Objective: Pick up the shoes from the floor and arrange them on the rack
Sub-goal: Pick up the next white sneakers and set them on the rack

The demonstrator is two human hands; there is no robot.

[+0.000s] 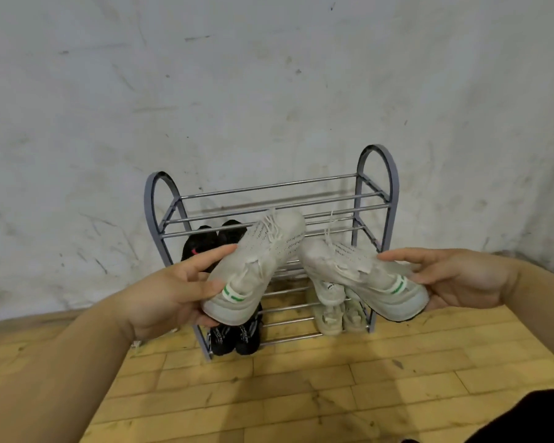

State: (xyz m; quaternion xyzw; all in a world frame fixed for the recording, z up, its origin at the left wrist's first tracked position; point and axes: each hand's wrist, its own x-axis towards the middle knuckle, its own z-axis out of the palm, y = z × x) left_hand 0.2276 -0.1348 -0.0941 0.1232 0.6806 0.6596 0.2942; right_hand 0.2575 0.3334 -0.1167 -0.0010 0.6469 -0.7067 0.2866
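My left fingers (211, 255) are curling round the heel of the left sneaker (263, 251), my right fingers (400, 255) round the right sneaker (343, 260), both hanging just before the rack (394, 183), its top bars (269, 187) showing open behind the toes.

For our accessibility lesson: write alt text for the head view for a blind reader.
The left hand grips one sneaker by its heel, the right hand the other sneaker, both pale, before a grey rack at a white wall. Black shoes and pale shoes sit on its shelves.
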